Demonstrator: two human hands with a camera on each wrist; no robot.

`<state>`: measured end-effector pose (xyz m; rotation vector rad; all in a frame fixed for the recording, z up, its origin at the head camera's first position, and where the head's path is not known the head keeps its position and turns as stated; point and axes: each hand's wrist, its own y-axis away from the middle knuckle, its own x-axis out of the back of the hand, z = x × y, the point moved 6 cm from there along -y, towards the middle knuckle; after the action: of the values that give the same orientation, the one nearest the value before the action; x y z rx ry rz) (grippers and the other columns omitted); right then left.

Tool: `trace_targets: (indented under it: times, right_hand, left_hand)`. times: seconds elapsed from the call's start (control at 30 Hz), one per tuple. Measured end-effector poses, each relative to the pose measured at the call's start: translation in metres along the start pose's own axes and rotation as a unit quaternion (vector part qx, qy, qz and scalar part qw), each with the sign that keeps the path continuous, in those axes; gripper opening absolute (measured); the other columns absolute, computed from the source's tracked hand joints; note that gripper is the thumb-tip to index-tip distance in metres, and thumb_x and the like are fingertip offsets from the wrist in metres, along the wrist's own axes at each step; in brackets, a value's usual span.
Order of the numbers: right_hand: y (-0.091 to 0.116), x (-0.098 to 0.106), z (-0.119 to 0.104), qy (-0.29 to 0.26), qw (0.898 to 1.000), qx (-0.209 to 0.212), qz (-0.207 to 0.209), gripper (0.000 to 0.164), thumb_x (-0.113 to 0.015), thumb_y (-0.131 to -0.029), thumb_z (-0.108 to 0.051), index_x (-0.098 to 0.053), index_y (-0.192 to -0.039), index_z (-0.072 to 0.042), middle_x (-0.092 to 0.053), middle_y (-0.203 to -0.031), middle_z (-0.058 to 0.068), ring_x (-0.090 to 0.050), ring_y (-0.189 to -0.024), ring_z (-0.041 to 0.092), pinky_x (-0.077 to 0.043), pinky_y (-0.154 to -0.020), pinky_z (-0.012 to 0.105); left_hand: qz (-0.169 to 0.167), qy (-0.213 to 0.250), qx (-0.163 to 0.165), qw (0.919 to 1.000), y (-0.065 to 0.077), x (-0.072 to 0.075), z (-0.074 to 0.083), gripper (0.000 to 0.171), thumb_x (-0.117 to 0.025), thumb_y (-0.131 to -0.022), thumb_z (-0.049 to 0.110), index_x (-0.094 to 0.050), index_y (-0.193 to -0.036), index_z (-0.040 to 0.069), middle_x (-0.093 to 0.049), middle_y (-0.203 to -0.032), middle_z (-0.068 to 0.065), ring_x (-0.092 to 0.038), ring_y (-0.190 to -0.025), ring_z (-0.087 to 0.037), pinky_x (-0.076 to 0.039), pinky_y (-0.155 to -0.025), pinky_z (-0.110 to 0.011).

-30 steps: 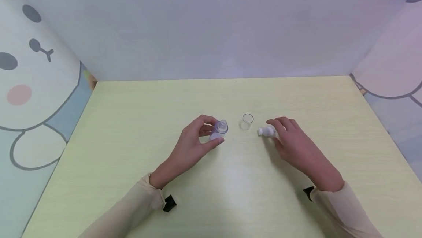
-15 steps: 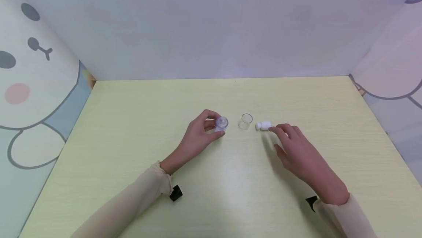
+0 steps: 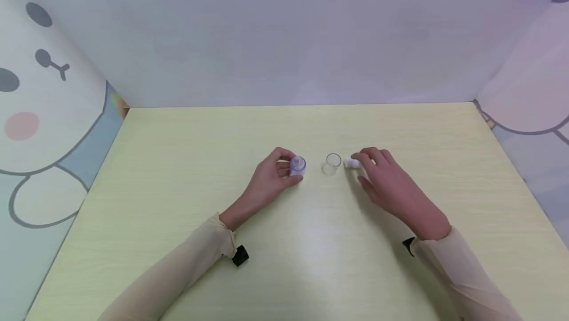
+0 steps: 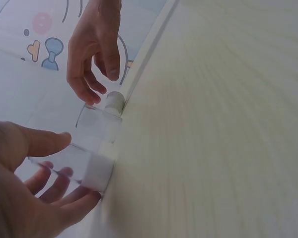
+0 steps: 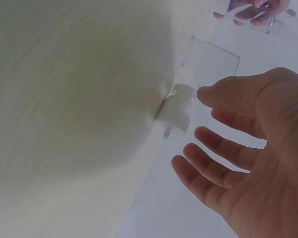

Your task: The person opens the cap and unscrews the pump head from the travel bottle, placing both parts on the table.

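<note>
A small clear bottle with a white lower part stands upright on the table. My left hand grips it from the left, thumb on the near side and fingers round the far side. Just to its right is a clear cylindrical cap, its rim upward. Beyond that lies a small white pump head on its side, seen more fully as the white pump head in the right wrist view. Over it hovers my right hand, fingers loosely bent and apart from it, holding nothing.
The pale wood-grain table carries these things near its middle. A plain light wall rises at its back edge. Side panels with cartoon figures border it left and right. Black pieces sit at the sleeve cuffs.
My left hand has brought the bottle from a tilt to upright, slightly farther forward. My right hand drew back from the pump head, then moved forward and left over it; the pump head shifted slightly away.
</note>
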<state>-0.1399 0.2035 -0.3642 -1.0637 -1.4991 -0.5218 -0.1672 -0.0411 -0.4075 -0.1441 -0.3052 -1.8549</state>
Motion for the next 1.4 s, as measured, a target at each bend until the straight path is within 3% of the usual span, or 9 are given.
trace_targets:
  times: [0.23,0.5,0.73,1.0,1.27,1.4]
  right_hand:
    - [-0.015,-0.003,0.002,-0.005,1.000,0.010,-0.013,0.037,-0.073,-0.087,0.010,-0.063,-0.122,0.002,-0.065,-0.120,0.019,-0.060,-0.110,0.042,-0.058,-0.091,0.051]
    - [-0.015,-0.007,0.005,-0.008,1.000,0.007,-0.028,0.023,-0.067,-0.092,0.011,-0.066,-0.112,0.001,-0.067,-0.112,0.017,-0.060,-0.103,0.038,-0.056,-0.088,0.047]
    - [-0.009,-0.008,0.003,-0.017,0.998,-0.009,-0.053,0.023,-0.067,-0.093,0.008,-0.067,-0.114,-0.002,-0.067,-0.114,0.015,-0.058,-0.105,0.035,-0.057,-0.083,0.044]
    - [-0.008,-0.007,0.001,-0.009,0.999,0.004,-0.045,0.024,-0.069,-0.091,0.008,-0.067,-0.114,0.000,-0.068,-0.112,0.015,-0.059,-0.102,0.035,-0.057,-0.081,0.042]
    - [-0.009,-0.007,0.001,0.006,0.999,0.011,-0.041,0.030,-0.073,-0.089,0.006,-0.066,-0.117,0.001,-0.068,-0.114,0.016,-0.061,-0.105,0.037,-0.058,-0.086,0.046]
    - [-0.009,-0.003,0.000,0.011,0.999,0.014,-0.034,0.033,-0.076,-0.088,0.004,-0.066,-0.119,0.002,-0.068,-0.115,0.017,-0.062,-0.106,0.039,-0.058,-0.089,0.048]
  left_hand:
    - [-0.017,0.007,0.008,0.9998,0.002,-0.002,-0.001,0.046,-0.079,-0.091,0.004,-0.054,-0.129,0.009,-0.064,-0.137,-0.013,-0.070,-0.125,-0.030,-0.060,-0.102,-0.039]
    - [-0.040,-0.013,0.003,0.9991,0.001,-0.005,-0.006,0.052,-0.080,-0.090,0.003,-0.053,-0.134,0.011,-0.061,-0.140,-0.011,-0.067,-0.128,-0.029,-0.057,-0.107,-0.040]
    - [-0.030,-0.046,-0.013,0.9984,0.002,0.001,-0.004,0.053,-0.081,-0.090,0.006,-0.055,-0.134,0.015,-0.061,-0.139,-0.007,-0.067,-0.126,-0.028,-0.056,-0.108,-0.040]
    - [-0.031,-0.051,-0.019,0.9980,0.002,0.003,-0.005,0.052,-0.082,-0.090,0.007,-0.055,-0.134,0.014,-0.062,-0.138,-0.007,-0.065,-0.127,-0.028,-0.055,-0.111,-0.041]
    - [-0.026,-0.090,-0.051,0.9943,0.006,0.009,-0.003,0.051,-0.083,-0.089,0.008,-0.056,-0.132,0.011,-0.062,-0.136,-0.005,-0.063,-0.128,-0.027,-0.052,-0.114,-0.040]
    - [-0.018,-0.147,-0.086,0.9852,0.012,0.016,0.002,0.051,-0.083,-0.089,0.008,-0.056,-0.133,0.009,-0.061,-0.136,-0.007,-0.060,-0.129,-0.027,-0.051,-0.114,-0.041]
